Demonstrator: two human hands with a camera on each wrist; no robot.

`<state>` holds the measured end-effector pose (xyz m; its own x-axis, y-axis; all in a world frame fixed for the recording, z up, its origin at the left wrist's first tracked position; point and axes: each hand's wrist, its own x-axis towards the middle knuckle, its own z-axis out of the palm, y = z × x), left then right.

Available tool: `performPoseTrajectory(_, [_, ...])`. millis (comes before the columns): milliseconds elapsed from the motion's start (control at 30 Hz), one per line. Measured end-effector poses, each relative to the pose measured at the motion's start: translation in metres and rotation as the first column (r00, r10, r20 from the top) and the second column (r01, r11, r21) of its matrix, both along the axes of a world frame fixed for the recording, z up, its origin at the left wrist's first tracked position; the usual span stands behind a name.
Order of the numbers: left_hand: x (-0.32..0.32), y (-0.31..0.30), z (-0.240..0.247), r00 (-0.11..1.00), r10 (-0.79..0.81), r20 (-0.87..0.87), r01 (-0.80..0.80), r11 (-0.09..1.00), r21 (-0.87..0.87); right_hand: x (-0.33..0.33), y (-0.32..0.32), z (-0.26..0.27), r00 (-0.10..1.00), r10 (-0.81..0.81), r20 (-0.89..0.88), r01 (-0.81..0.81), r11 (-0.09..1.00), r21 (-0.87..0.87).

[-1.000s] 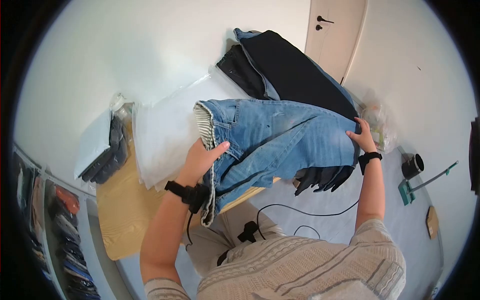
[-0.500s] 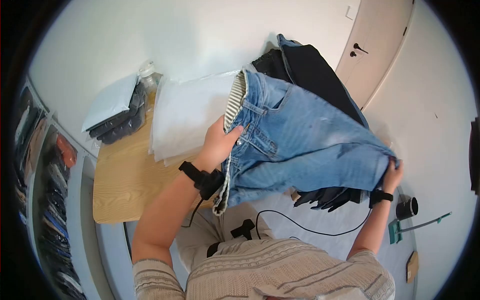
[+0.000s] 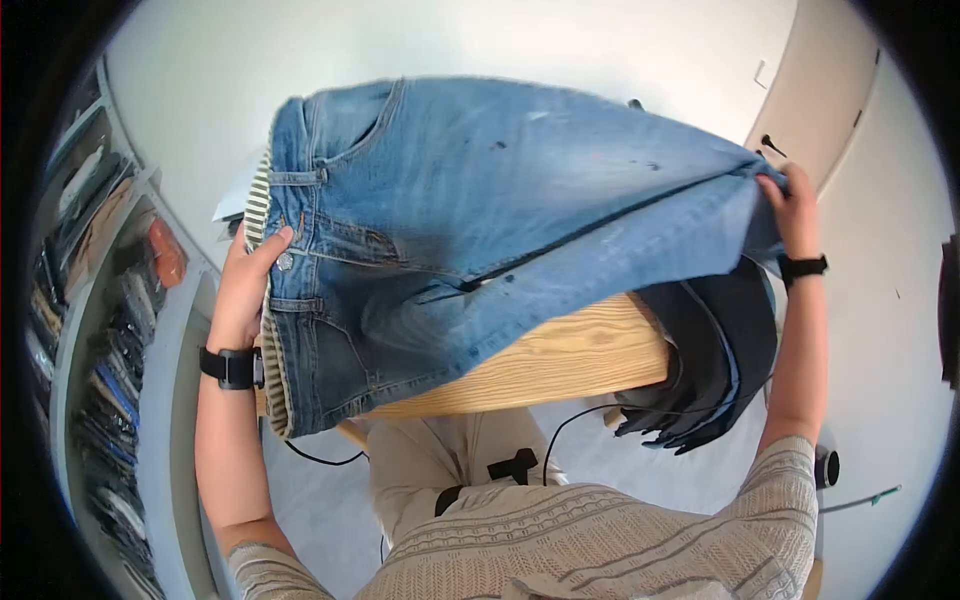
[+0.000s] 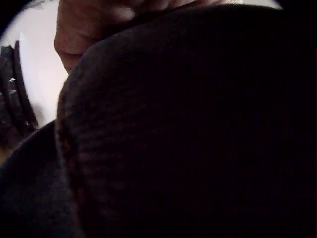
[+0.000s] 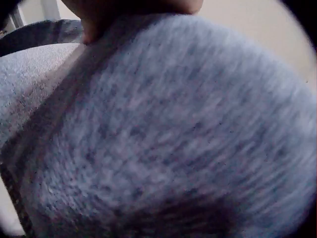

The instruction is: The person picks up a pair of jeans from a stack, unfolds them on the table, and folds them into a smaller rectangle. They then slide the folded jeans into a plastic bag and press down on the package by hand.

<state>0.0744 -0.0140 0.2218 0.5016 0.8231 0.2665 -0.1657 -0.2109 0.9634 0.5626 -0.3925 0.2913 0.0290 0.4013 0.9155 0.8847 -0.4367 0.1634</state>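
Jeans held spread above bench. Grip of left hand clamped on waist end; grip of right hand clamped on leg end.

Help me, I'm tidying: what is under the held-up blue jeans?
Under the blue jeans a strip of wooden table shows, with dark clothes hanging off its right end. The denim hides the rest of the tabletop.

Top: cream knit sweater, ribbed, with thin grey stripes; sleeves end above the elbows. Trousers: beige. Black left wrist band behind left hand; matching black right wrist band behind right hand. Thin black cable near the left forearm. Black clip at the lap.
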Motion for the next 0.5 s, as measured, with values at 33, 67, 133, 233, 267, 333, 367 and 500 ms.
performPoseTrajectory(33, [-0.009, 0.012, -0.007, 0.999, 0.009, -0.038, -0.009, 1.000, -0.015, 0.012, 0.024, -0.012, 0.998, -0.011, -0.058, 0.008, 0.999, -0.045])
performPoseTrajectory(67, [-0.017, 0.024, -0.017, 0.999, 0.026, -0.036, -0.026, 1.000, -0.010, 0.016, 0.047, -0.020, 0.990, -0.024, -0.137, 0.003, 0.988, -0.154])
performPoseTrajectory(133, [-0.029, 0.049, -0.045, 0.981, 0.072, -0.182, -0.069, 0.997, 0.022, 0.019, 0.091, -0.049, 0.978, 0.166, -0.128, -0.191, 0.958, -0.215])
performPoseTrajectory(233, [-0.040, 0.077, -0.096, 0.971, 0.050, -0.233, -0.045, 0.999, 0.027, 0.023, 0.130, -0.091, 0.958, 0.123, -0.257, -0.231, 0.864, -0.448])
performPoseTrajectory(267, [-0.045, 0.083, -0.109, 0.943, 0.066, -0.325, -0.045, 0.997, 0.070, 0.025, 0.133, -0.104, 0.958, 0.093, -0.270, -0.216, 0.856, -0.470])
performPoseTrajectory(333, [-0.054, 0.089, -0.122, 0.893, 0.133, -0.431, -0.114, 0.991, 0.071, 0.035, 0.130, -0.126, 0.964, -0.094, -0.250, -0.055, 0.846, -0.530])
performPoseTrajectory(367, [-0.057, 0.091, -0.128, 0.824, 0.197, -0.532, -0.187, 0.980, 0.074, 0.043, 0.124, -0.131, 0.963, -0.101, -0.249, -0.047, 0.849, -0.526])
performPoseTrajectory(500, [-0.067, 0.080, -0.114, 0.741, 0.413, -0.529, -0.085, 0.840, 0.536, 0.091, 0.087, -0.141, 0.794, -0.264, -0.548, -0.103, 0.829, -0.549])
